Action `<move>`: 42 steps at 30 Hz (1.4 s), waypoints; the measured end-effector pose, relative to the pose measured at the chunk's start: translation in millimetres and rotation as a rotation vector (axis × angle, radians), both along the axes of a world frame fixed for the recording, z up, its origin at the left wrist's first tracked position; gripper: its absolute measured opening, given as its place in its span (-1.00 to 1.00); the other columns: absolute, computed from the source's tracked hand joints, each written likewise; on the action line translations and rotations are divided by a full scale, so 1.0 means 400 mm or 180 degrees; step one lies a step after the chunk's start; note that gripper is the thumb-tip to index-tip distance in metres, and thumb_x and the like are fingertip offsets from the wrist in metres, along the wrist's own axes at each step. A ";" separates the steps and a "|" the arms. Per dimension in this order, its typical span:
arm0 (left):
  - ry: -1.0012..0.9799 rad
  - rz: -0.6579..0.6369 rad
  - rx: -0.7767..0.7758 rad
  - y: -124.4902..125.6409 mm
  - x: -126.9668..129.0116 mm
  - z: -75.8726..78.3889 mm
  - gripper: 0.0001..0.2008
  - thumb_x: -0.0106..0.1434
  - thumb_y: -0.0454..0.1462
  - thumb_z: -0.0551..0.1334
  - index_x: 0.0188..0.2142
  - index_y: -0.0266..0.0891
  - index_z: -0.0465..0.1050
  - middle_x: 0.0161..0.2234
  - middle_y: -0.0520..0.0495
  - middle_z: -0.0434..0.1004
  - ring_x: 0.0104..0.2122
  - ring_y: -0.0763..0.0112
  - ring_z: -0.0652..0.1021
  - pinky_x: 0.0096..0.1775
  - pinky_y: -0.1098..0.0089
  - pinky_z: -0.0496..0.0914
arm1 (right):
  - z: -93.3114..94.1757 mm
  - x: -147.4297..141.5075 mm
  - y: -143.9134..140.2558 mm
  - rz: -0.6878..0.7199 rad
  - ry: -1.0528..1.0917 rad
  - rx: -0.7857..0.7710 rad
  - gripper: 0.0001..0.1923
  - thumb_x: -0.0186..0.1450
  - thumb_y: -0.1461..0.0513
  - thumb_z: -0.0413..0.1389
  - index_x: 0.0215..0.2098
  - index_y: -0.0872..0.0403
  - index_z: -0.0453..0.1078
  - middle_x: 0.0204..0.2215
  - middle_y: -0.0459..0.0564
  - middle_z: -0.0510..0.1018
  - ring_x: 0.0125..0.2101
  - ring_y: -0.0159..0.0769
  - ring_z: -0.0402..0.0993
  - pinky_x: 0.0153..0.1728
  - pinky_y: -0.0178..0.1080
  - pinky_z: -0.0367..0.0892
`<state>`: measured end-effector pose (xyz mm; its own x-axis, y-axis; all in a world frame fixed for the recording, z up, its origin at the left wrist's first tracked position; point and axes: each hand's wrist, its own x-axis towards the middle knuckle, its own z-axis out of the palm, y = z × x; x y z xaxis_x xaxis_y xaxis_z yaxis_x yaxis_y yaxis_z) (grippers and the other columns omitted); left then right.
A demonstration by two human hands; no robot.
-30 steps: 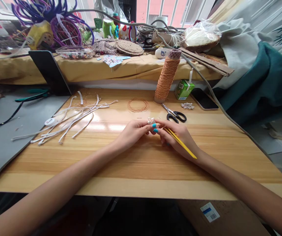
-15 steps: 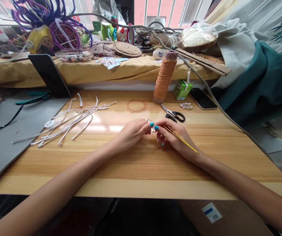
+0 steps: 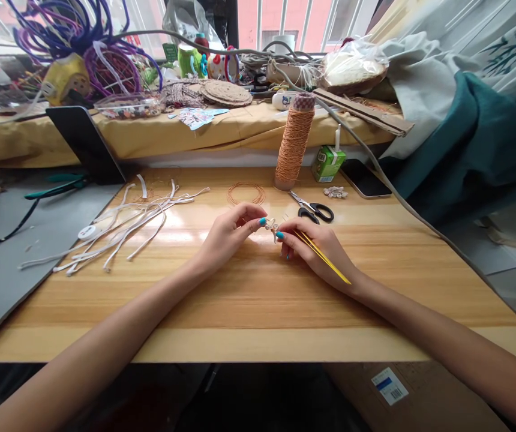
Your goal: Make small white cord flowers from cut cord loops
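Observation:
Between my two hands is a small whitish looped piece (image 3: pixel 271 226), perhaps coiled cord. Its make is too small to tell. My left hand (image 3: pixel 233 231) pinches its left side between thumb and forefinger. Thumb and fingers of my right hand (image 3: pixel 314 246) close on its right side. A pair of yellow tweezers (image 3: pixel 323 257) also lies in my right hand, its ends pointing back toward the wrist. Beyond my hands, black-handled scissors (image 3: pixel 314 211) rest on the wooden board (image 3: pixel 222 312). A loop of thin orange cord (image 3: pixel 246 193) lies behind my left hand.
White cord strips (image 3: pixel 127 231) spread at the left beside a round white disc (image 3: pixel 87 232). Toward the back stand a spool of orange twine (image 3: pixel 294 144) and a green drink carton (image 3: pixel 329 163). Small pale pieces (image 3: pixel 335 192) and a phone (image 3: pixel 366 178) sit at the right.
My left fingers have drawn slightly left and apart from my right ones, so more of the small whitish piece shows. The whole view has shifted a little.

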<state>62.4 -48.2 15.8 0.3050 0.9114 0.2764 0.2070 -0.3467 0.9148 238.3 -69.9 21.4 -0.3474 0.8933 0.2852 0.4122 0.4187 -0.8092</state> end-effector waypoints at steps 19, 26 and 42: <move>-0.0111 -0.0490 -0.0420 -0.002 -0.003 0.008 -0.70 0.13 -0.25 0.14 -0.13 -0.27 0.37 -0.26 -0.08 0.46 -0.30 0.49 0.42 -0.27 0.46 0.33 | -0.019 0.002 0.021 0.0353 0.1009 -0.1191 -0.82 0.21 0.14 0.00 -0.33 0.11 0.27 -0.54 -0.14 0.38 -0.62 -0.52 0.35 -0.57 -0.40 0.28; -0.0044 -0.0650 -0.0386 -0.004 -0.003 0.007 -0.77 0.13 -0.26 0.14 -0.22 -0.29 0.41 -0.28 -0.09 0.48 -0.34 0.46 0.43 -0.29 0.42 0.33 | -0.018 0.008 0.016 0.0401 0.0701 -0.1108 -0.81 0.22 0.13 -0.02 -0.39 0.11 0.25 -0.61 -0.20 0.29 -0.69 -0.58 0.23 -0.65 -0.44 0.17; -0.0004 -0.0611 -0.0531 -0.003 -0.006 0.007 -0.81 0.12 -0.26 0.15 -0.30 -0.33 0.39 -0.37 -0.05 0.46 -0.40 0.52 0.42 -0.31 0.46 0.31 | -0.017 0.015 0.008 0.0176 0.0153 -0.0788 -0.74 0.22 0.08 -0.04 -0.38 0.11 0.31 -0.69 -0.22 0.22 -0.72 -0.56 0.13 -0.66 -0.42 0.09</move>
